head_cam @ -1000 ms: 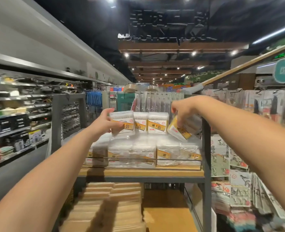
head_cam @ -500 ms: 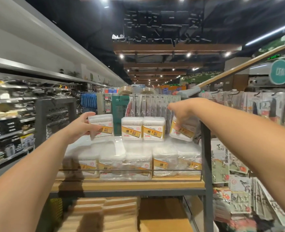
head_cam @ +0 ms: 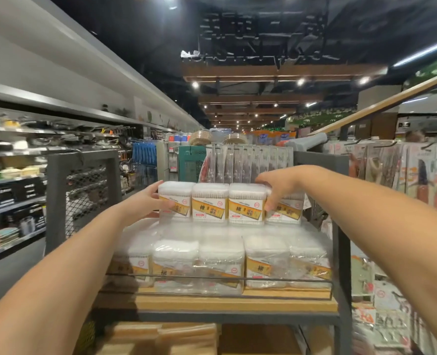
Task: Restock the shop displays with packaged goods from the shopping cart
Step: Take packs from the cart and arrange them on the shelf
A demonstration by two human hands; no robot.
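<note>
Clear plastic cotton-swab boxes [head_cam: 209, 202] now form a level row of four atop the wrapped packs on the wooden shelf [head_cam: 235, 302], left hand [head_cam: 149, 201] and right hand [head_cam: 276, 187] fingers curled around the newly seated end boxes.

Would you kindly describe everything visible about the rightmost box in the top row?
The rightmost box is clear plastic packed with white cotton swabs, with a gold label across its front. It stands upright on the wrapped packs beneath, ending a row of four. The right hand grips its top and left corner, hiding that side.
</note>
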